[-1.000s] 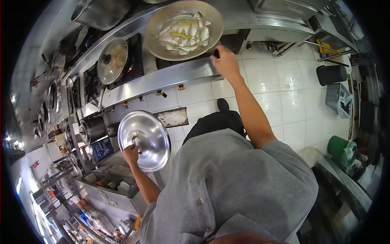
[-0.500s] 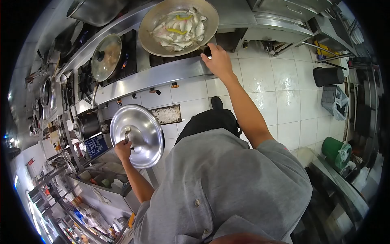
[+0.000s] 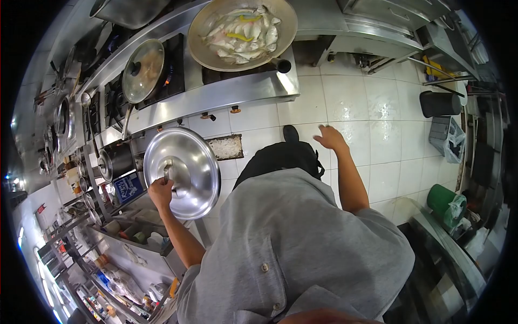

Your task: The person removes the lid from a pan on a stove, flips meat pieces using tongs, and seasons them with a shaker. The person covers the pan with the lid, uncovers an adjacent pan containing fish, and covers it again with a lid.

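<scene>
My left hand (image 3: pixel 161 193) is closed around the handle of a large round metal pot lid (image 3: pixel 197 178), held tilted in front of the stove. My right hand (image 3: pixel 332 138) hangs over the tiled floor, fingers apart, touching nothing. On the stove at the top sits a wide pan (image 3: pixel 197 51) filled with whole fish (image 3: pixel 253 46) and long yellow-green peppers (image 3: pixel 239 37) in liquid. Its dark handle (image 3: pixel 281 65) points toward me, well apart from my right hand.
A glass-lidded frying pan (image 3: pixel 141 81) stands on a lit burner of the steel stove (image 3: pixel 237 94). A dark pot (image 3: pixel 115 162) and a blue box (image 3: pixel 128 190) are at left. Bins, among them a green one (image 3: pixel 442 200), stand at right on the tiles.
My right hand has let go of the pan's handle and drawn back toward me, to the right. My left hand still holds the lid, nearly in the same place.
</scene>
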Tool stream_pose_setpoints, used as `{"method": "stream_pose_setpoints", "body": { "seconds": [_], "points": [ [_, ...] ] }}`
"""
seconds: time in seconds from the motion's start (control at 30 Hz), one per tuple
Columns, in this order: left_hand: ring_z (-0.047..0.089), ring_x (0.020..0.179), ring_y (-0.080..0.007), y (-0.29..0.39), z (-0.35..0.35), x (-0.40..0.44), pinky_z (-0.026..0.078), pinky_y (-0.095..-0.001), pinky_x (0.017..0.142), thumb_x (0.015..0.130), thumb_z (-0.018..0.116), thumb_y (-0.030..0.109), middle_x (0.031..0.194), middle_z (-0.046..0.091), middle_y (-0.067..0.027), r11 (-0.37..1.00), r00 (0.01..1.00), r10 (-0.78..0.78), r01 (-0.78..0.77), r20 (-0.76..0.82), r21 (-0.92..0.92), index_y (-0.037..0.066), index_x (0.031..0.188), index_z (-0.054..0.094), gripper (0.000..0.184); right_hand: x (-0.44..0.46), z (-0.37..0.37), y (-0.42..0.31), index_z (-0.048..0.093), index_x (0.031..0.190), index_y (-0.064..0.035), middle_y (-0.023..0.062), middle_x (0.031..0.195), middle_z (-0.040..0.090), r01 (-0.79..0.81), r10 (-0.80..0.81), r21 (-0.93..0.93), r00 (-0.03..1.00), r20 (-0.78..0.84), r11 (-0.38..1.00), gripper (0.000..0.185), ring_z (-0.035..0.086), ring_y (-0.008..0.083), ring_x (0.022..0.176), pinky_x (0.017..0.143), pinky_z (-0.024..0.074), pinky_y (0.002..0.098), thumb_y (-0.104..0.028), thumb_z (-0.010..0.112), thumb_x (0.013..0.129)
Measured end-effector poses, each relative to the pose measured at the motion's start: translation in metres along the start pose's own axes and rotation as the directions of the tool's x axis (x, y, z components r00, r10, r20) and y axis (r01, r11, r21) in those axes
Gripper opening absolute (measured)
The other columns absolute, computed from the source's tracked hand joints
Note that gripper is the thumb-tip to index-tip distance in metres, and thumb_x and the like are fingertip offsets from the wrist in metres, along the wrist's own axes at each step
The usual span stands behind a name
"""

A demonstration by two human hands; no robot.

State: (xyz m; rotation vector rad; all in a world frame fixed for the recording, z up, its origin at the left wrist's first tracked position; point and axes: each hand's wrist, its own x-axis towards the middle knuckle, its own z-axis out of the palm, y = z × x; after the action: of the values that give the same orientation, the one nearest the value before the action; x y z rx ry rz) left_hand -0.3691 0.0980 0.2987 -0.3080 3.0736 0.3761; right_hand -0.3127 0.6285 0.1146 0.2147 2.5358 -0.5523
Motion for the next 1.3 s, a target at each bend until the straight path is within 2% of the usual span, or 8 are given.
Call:
{"method": "stream_pose_setpoints", "body": {
  "seconds": [0.13,0.2,0.43,0.5,0.83,0.97,1.1,1.3],
  "points": [
    [0.051,0.046,-0.0266,0.015,-0.017,0.012,0.040,-0.0338,0.049,0.058,0.059,0.017,0.053,0.051,-0.0146,0.998,0.999,0.033,-0.032,-0.010,0.049,-0.001,0.061,0.056,0.018,-0.030,0.027,0.037,0.049,0.100,0.0001,0.0231,0.097,0.054,-0.070,0.069,0.018,0.996,0.051,0.997,0.043,0.053,0.0356,0.092,0.076,0.0447,0.0419,-0.034,0.056,0.074],
    [0.052,0.047,-0.0268,0.028,-0.026,0.019,0.040,-0.0339,0.049,0.057,0.060,0.016,0.054,0.052,-0.0142,0.996,0.997,0.070,-0.068,-0.026,0.065,-0.001,0.061,0.057,0.018,-0.039,0.030,0.043,0.050,0.100,0.0017,0.0234,0.096,0.055,-0.236,0.229,0.045,0.964,0.132,0.971,0.043,0.052,0.0369,0.093,0.078,0.0429,0.0421,-0.031,0.057,0.074],
    [0.052,0.046,-0.0228,0.088,-0.052,0.042,0.040,-0.0307,0.048,0.058,0.062,0.017,0.054,0.054,-0.0126,0.975,0.964,0.223,-0.220,-0.147,0.039,-0.001,0.064,0.058,0.019,-0.040,0.070,0.050,0.054,0.094,0.0015,0.0231,0.091,0.057,-0.250,0.236,0.154,0.966,0.106,0.956,0.036,0.054,0.0364,0.089,0.076,0.0439,0.0418,-0.027,0.058,0.073],
    [0.051,0.045,-0.0224,0.110,-0.059,0.050,0.040,-0.0306,0.047,0.058,0.061,0.017,0.053,0.053,-0.0125,0.970,0.954,0.239,-0.241,-0.179,0.013,-0.001,0.063,0.058,0.019,-0.036,0.080,0.047,0.054,0.086,0.0013,0.0246,0.085,0.057,-0.152,0.146,0.237,0.988,0.044,0.959,0.031,0.054,0.0378,0.086,0.075,0.0443,0.0431,-0.027,0.056,0.073],
    [0.057,0.052,-0.0197,0.200,-0.068,0.114,0.043,-0.0281,0.053,0.062,0.062,0.019,0.060,0.059,-0.0117,0.940,0.939,0.341,-0.340,-0.050,0.025,-0.001,0.076,0.062,0.025,-0.040,0.103,0.069,0.054,0.095,-0.0002,0.0230,0.090,0.057,-0.247,0.233,0.308,0.969,0.083,0.919,0.033,0.054,0.0361,0.088,0.075,0.0445,0.0419,-0.025,0.058,0.073],
    [0.054,0.050,-0.0225,0.233,-0.052,0.158,0.043,-0.0299,0.052,0.060,0.062,0.020,0.056,0.056,-0.0128,0.842,0.836,0.540,-0.538,-0.101,0.050,0.000,0.074,0.062,0.024,-0.039,0.112,0.084,0.054,0.095,-0.0002,0.0232,0.090,0.057,-0.271,0.272,0.346,0.961,0.048,0.898,0.034,0.054,0.0365,0.088,0.075,0.0446,0.0419,-0.025,0.060,0.072],
    [0.056,0.057,-0.0303,0.283,-0.042,0.205,0.043,-0.0339,0.053,0.063,0.059,0.023,0.062,0.056,-0.0157,0.784,0.808,0.586,-0.586,0.069,0.203,0.000,0.070,0.060,0.024,-0.042,0.118,0.092,0.053,0.096,0.0009,0.0238,0.090,0.057,-0.278,0.297,0.384,0.955,0.011,0.881,0.034,0.055,0.0367,0.088,0.075,0.0444,0.0417,-0.024,0.059,0.073],
    [0.055,0.066,-0.0363,0.340,0.006,0.269,0.043,-0.0408,0.060,0.065,0.057,0.024,0.067,0.056,-0.0204,0.674,0.704,0.703,-0.705,0.101,0.218,0.001,0.068,0.059,0.024,-0.052,0.119,0.097,0.053,0.098,0.0014,0.0240,0.092,0.057,-0.315,0.349,0.454,0.937,0.009,0.833,0.035,0.054,0.0365,0.089,0.076,0.0443,0.0411,-0.023,0.057,0.073]
  ]
}}
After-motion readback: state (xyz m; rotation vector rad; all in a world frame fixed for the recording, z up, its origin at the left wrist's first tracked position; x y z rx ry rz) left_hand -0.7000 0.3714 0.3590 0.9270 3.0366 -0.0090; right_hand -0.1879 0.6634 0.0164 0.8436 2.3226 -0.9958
